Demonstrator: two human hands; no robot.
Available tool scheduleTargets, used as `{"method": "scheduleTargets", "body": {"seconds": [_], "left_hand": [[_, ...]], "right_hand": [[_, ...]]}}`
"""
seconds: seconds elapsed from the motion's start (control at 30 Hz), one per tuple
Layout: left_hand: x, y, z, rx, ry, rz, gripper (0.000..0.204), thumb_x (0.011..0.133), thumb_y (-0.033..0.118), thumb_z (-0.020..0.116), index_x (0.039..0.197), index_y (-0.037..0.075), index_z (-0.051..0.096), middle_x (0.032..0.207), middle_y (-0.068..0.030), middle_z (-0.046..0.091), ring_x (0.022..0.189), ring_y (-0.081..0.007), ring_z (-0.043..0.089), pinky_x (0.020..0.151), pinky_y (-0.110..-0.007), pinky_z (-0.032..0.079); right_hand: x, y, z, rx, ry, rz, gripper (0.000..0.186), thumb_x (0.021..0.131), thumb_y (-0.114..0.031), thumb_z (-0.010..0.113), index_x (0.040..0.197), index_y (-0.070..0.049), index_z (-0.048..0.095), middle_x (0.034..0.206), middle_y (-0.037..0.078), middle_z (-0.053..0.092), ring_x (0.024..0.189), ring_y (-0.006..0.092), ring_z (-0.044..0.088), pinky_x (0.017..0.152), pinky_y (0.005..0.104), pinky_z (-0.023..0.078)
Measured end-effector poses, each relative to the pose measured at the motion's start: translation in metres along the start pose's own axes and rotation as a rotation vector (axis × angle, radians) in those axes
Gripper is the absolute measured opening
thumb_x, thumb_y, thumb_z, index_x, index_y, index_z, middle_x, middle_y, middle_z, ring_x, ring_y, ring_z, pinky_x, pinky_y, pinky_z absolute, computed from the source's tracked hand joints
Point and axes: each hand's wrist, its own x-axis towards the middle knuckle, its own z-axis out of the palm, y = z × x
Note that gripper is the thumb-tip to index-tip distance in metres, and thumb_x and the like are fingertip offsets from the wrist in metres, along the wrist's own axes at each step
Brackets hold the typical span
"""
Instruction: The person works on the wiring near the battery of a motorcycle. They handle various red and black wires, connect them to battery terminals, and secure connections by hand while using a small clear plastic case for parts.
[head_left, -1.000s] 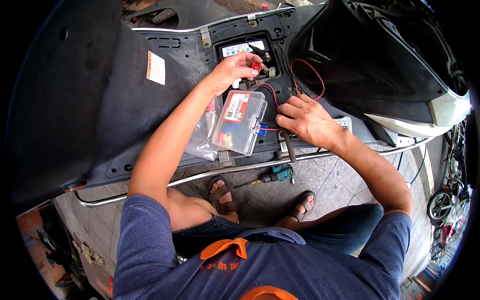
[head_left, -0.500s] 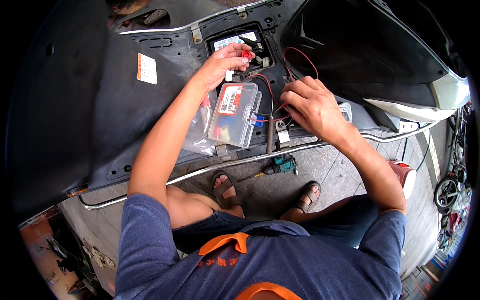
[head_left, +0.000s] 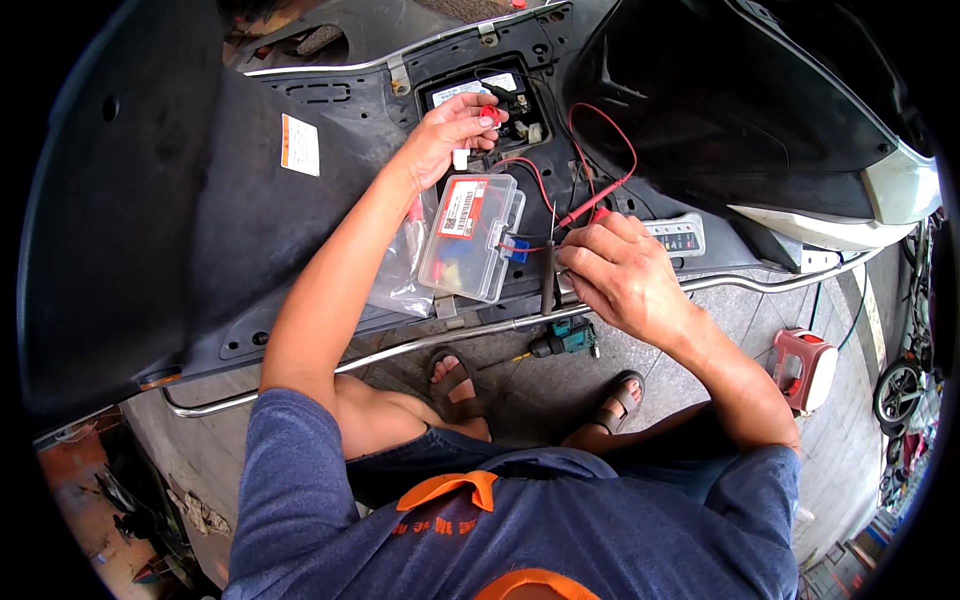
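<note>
My left hand [head_left: 448, 140] is closed over the open battery bay [head_left: 470, 80], pinching a small red ring-shaped piece [head_left: 490, 117]. A small white block [head_left: 460, 159] shows just below its palm. My right hand [head_left: 625, 270] has its fingers curled beside a dark-handled screwdriver [head_left: 548, 280]; whatever lies between the fingertips is hidden. Just above its knuckles lies a red test probe [head_left: 597, 203] on a looping red wire [head_left: 630, 140]. A bit of red also shows at the knuckles. The clear plastic case [head_left: 467, 240] with small coloured parts sits between my hands.
A scooter floorboard [head_left: 370, 115] carries these things, with a metal rail [head_left: 420, 347] along its near edge. A grey tester [head_left: 680, 235] lies right of my right hand, a clear bag [head_left: 400, 275] left of the case. Below are a teal drill [head_left: 565, 338] and a pink-and-white lamp [head_left: 803, 370].
My right hand has moved down toward the rail and off the red probe, which now lies in plain view. The tester is less covered. My left hand has stayed on the red piece.
</note>
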Motion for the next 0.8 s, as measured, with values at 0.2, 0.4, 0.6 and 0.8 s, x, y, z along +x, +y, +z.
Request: {"method": "scheduleTargets", "body": {"seconds": [0.2, 0.4, 0.6, 0.8], "left_hand": [[-0.001, 0.0, 0.001, 0.005, 0.022, 0.001, 0.039, 0.092, 0.016, 0.068, 0.128, 0.006, 0.056, 0.119, -0.0107, 0.066, 0.094, -0.0135, 0.065, 0.086, -0.028, 0.053], [-0.002, 0.003, 0.006, 0.094, 0.004, -0.014, 0.036, 0.09, 0.01, 0.068, 0.124, 0.007, 0.058, 0.12, -0.009, 0.066, 0.102, -0.0143, 0.063, 0.09, -0.028, 0.05], [-0.001, -0.001, 0.005, 0.098, -0.065, 0.014, 0.036, 0.087, 0.004, 0.069, 0.122, 0.006, 0.06, 0.118, -0.006, 0.066, 0.107, -0.014, 0.061, 0.091, -0.029, 0.049], [-0.001, -0.001, 0.005, 0.149, -0.092, 0.02, 0.038, 0.086, 0.006, 0.07, 0.122, 0.004, 0.061, 0.116, -0.0053, 0.066, 0.108, -0.0142, 0.06, 0.093, -0.029, 0.047]], "right_hand": [[0.004, 0.007, -0.014, -0.033, 0.02, 0.04, 0.023, 0.075, -0.009, 0.072, 0.097, -0.007, 0.064, 0.098, 0.006, 0.062, 0.091, 0.0263, 0.058, 0.078, 0.038, 0.046], [0.038, 0.035, -0.025, 0.006, 0.235, 0.175, 0.011, 0.083, -0.01, 0.07, 0.092, -0.006, 0.065, 0.085, 0.009, 0.062, 0.082, 0.0283, 0.06, 0.07, 0.0394, 0.05], [0.108, 0.08, -0.012, 0.205, 0.126, 0.339, 0.017, 0.087, -0.015, 0.065, 0.096, 0.0, 0.066, 0.083, 0.016, 0.069, 0.079, 0.0345, 0.067, 0.071, 0.0407, 0.052], [0.151, 0.117, 0.032, 0.014, -0.058, 0.308, 0.023, 0.086, -0.017, 0.065, 0.101, 0.0, 0.067, 0.091, 0.018, 0.071, 0.087, 0.035, 0.068, 0.076, 0.0411, 0.053]]}}
